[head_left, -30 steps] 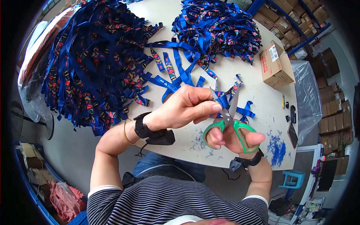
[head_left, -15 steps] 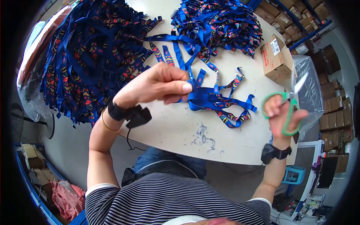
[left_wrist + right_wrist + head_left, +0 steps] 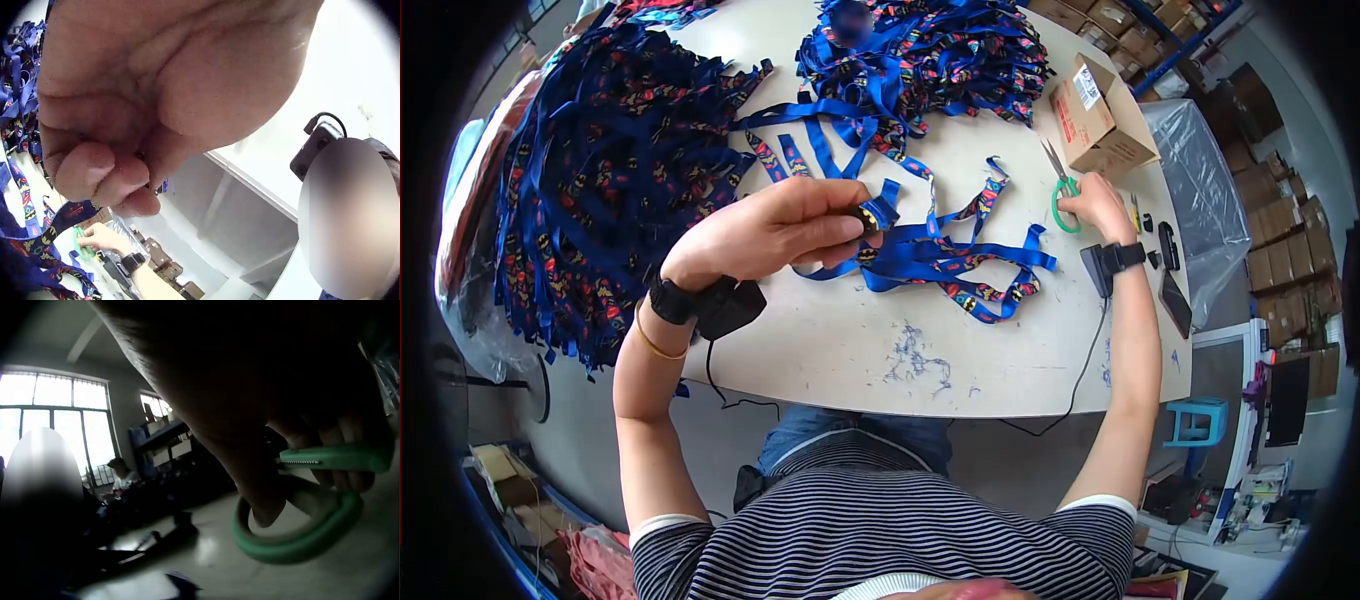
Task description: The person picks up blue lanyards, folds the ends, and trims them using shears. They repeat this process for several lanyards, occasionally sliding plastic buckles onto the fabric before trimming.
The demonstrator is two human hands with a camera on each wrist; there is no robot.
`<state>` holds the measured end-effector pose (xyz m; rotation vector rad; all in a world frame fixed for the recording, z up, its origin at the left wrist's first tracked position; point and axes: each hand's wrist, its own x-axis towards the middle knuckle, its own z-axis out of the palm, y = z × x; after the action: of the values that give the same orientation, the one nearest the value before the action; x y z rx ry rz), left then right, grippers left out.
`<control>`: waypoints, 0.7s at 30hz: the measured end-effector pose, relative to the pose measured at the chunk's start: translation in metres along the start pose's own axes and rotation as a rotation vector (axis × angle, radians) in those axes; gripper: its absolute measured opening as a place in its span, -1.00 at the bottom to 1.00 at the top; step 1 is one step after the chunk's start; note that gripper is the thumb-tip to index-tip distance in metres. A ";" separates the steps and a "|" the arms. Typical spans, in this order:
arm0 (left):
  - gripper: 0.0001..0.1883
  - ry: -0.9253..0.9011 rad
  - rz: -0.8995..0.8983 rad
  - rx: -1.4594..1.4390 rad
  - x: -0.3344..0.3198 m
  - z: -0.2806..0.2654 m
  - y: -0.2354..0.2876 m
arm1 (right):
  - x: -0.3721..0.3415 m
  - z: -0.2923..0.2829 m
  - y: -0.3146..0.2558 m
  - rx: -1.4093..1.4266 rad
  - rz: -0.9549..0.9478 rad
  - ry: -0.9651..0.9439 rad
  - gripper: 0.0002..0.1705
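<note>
My left hand pinches the end of a blue printed ribbon between thumb and fingers, above the table. In the left wrist view, the curled fingers hide most of the pinched end. Several blue ribbons with colourful printed patches lie loose just right of that hand. At the right side of the table, my right hand holds green-handled scissors, blades pointing away from me. My thumb passes through one green loop in the right wrist view.
A big heap of ribbons covers the table's left, and another heap lies at the back. Beside the scissors stands a cardboard box. Blue thread scraps lie near the front edge; a dark phone-like slab lies far right.
My right hand has carried the scissors from beside the left hand to the table's right, near the box. The left hand has moved left, still pinching ribbon. The view has shifted slightly.
</note>
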<state>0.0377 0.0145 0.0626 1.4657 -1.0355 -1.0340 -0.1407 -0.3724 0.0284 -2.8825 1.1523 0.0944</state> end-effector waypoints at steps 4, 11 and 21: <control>-0.83 -0.273 0.049 0.210 0.010 -0.012 0.008 | 0.016 0.004 0.019 0.063 0.073 -0.073 -0.56; -0.82 -0.334 0.052 0.123 0.018 -0.015 0.001 | 0.004 0.005 0.002 -0.218 0.032 -0.001 -0.52; -0.81 -0.309 0.117 0.193 0.029 -0.007 0.018 | -0.099 -0.052 -0.156 1.159 -0.709 -0.556 -0.78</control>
<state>0.0503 -0.0141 0.0790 1.4048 -1.4587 -1.1234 -0.1024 -0.1944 0.0884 -1.8299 -0.0305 0.1293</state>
